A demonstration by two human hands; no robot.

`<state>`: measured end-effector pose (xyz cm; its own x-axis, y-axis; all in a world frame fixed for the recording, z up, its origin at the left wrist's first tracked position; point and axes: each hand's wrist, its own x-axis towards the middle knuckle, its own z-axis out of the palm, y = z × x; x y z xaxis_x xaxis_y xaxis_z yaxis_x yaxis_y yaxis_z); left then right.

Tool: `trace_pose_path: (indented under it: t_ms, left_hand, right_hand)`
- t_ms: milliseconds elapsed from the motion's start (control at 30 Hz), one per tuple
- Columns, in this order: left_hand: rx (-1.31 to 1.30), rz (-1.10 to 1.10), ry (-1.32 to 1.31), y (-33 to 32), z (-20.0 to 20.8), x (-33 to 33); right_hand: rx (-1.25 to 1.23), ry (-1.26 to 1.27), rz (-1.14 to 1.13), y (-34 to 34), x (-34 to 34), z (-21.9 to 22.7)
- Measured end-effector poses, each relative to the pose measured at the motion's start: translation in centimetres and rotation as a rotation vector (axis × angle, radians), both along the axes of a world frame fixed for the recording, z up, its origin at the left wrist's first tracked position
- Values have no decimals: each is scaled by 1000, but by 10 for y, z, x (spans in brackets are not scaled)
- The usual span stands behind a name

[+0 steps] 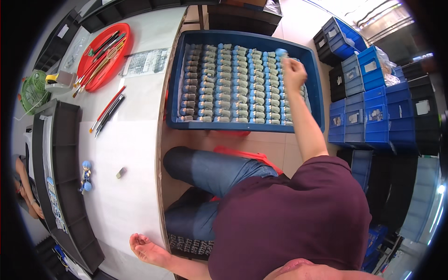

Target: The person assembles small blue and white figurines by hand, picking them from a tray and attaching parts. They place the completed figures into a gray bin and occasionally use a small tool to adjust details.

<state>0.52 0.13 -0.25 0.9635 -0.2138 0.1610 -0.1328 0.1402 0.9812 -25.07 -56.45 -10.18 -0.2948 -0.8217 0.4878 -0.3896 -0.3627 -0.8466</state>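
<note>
My right hand (295,74) is over the right end of a large blue tray (247,127), its fingers pinched together. At the fingertips is a small figure piece (281,52) with a rounded light-blue top, slightly blurred. Rows of small figure pieces (240,88) with blue tops and grey-green bodies lie in the tray. My left hand (148,249) rests at the near edge of the white table (121,191), palm up, fingers loosely curled and apart, with nothing visible in it. Farther along the table lie a small grey-green piece (121,172) and a blue-haired figurine (86,176).
A red oval tray (128,35) holds brushes and pens, beside a tape dispenser (60,79) and a green fan (35,91). More brushes (109,112) lie loose. A black rack (70,154) borders the table. Blue crates (373,112) are stacked right. Another person's arm (29,186) shows far left.
</note>
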Motion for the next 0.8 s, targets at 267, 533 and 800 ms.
trace_pose_path:
  t_ms: [267, 533, 800]
  left_hand:
    - [29, 42, 42, -1, 1, 1]
    - [27, 107, 83, -3, 5, -2]
    - [64, 92, 84, -7, 6, -1]
  right_hand:
    - [172, 488, -425, -70, -129, -82]
    - [164, 815, -333, -86, -125, -90]
    - [347, 873, -329, -75, -126, -99]
